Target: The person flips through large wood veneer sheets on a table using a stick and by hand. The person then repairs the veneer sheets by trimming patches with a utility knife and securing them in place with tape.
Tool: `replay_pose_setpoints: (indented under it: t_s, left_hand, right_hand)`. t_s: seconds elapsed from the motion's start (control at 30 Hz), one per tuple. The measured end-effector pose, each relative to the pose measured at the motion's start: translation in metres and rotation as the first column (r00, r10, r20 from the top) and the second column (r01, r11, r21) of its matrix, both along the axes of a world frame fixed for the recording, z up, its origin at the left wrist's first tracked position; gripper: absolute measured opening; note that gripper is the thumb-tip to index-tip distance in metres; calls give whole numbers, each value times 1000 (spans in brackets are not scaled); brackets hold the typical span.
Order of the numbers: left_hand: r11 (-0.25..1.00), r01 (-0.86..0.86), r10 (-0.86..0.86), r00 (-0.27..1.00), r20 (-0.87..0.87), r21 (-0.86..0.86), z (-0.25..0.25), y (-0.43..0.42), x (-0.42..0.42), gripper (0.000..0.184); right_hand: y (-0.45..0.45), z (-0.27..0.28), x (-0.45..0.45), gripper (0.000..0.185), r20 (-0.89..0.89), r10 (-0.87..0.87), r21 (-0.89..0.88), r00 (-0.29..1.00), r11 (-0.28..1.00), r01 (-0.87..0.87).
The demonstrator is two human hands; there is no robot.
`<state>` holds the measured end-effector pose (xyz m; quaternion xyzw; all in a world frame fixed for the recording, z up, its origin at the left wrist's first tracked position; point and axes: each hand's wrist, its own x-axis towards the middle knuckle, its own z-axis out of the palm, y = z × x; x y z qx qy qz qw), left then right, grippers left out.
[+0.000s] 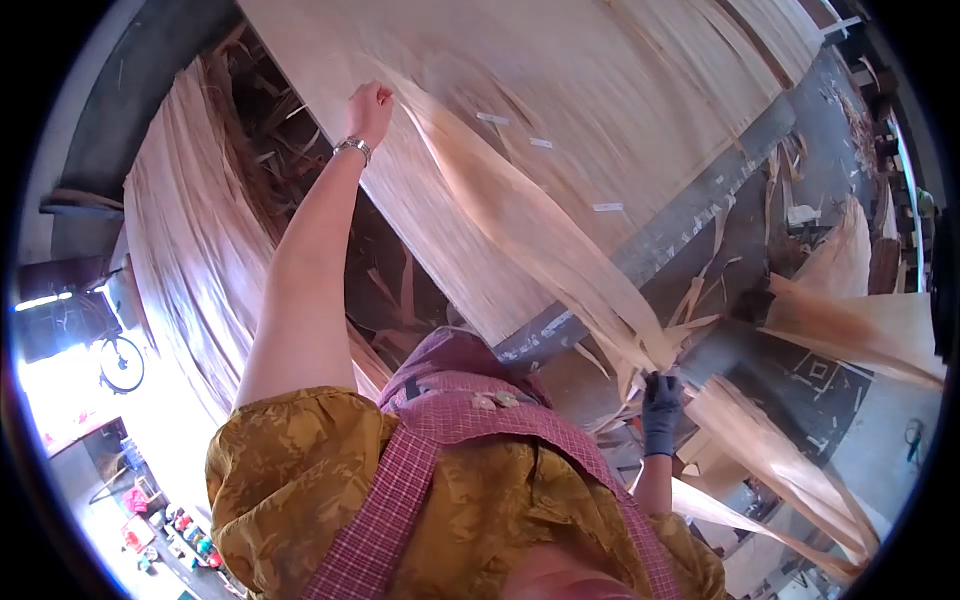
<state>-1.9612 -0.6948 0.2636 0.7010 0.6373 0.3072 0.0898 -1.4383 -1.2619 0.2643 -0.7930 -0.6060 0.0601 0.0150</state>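
Note:
A long, narrow strip of wood veneer stretches diagonally across a broad pale veneer sheet. At its upper end my bare left hand, with a metal-banded bracelet or watch on the wrist, is closed with the fingers curled on the strip's edge. The strip's lower end narrows and bunches at my right hand, which wears a dark grey glove and is closed around it. Parts of the right fingers are hidden by the veneer. Small white tape pieces stick to the broad sheet.
A tall stack of veneer sheets stands at the left. Loose veneer pieces and a long curled strip lie at the right. Scraps litter the dark surface around the grey table edge. A bicycle is in the background.

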Motion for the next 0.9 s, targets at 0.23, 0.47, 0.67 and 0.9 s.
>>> replay_pose_setpoints:
  t_s: [0.23, 0.47, 0.67, 0.9]
  left_hand:
    - [951, 157, -242, 913, 327, 266, 25, 82, -15, 11]
    - [979, 173, -196, 949, 249, 110, -49, 108, -96, 15]
    - [947, 321, -304, 920, 247, -30, -71, 144, -121, 30]
    - [883, 420, -310, 858, -410, 209, 0, 57, -29, 42]
  right_hand:
    - [11, 22, -10, 21, -90, -165, 208, 982, 961, 181]
    - [29, 8, -109, 20, -75, -174, 38, 982, 983, 177]
    - [71, 27, -183, 10, 102, -205, -37, 973, 977, 209]
    - [55, 6, -197, 19, 74, -420, -96, 905, 900, 425]
